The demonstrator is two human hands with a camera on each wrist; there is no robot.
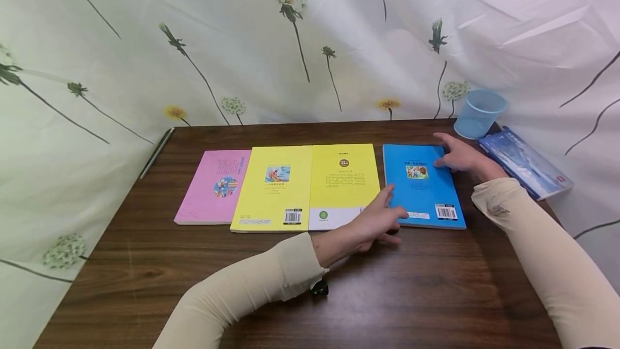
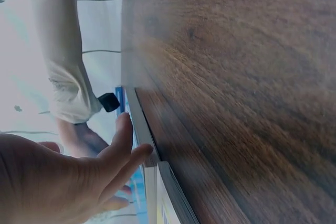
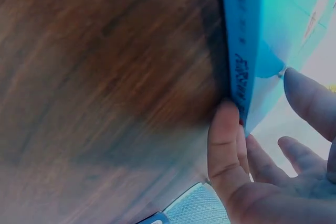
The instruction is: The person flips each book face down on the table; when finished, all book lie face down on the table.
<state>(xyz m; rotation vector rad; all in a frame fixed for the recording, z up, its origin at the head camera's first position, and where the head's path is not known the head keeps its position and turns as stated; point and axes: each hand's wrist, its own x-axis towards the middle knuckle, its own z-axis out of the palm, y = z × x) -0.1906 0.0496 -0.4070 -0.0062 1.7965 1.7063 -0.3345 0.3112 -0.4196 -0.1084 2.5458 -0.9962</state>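
Observation:
A blue book (image 1: 421, 190) lies flat on the table to the right of a yellow book (image 1: 344, 198), a narrow gap between them. My left hand (image 1: 373, 222) is over that gap, its fingers spread toward the blue book's lower left edge. In the left wrist view the fingertips (image 2: 143, 152) are right at the books' edges. My right hand (image 1: 462, 158) is at the blue book's upper right corner, thumb over the cover. One finger lies along the blue spine (image 3: 244, 40) in the right wrist view. Both hands have loosely extended fingers.
Left of these lie another yellow book (image 1: 273, 185) and a pink book (image 1: 213, 187), in one row. A light blue cup (image 1: 479, 117) stands at the back right beside another blue book (image 1: 525, 160). A thin rod (image 1: 157, 152) lies along the table's left edge. A patterned curtain (image 1: 218, 42) hangs behind.

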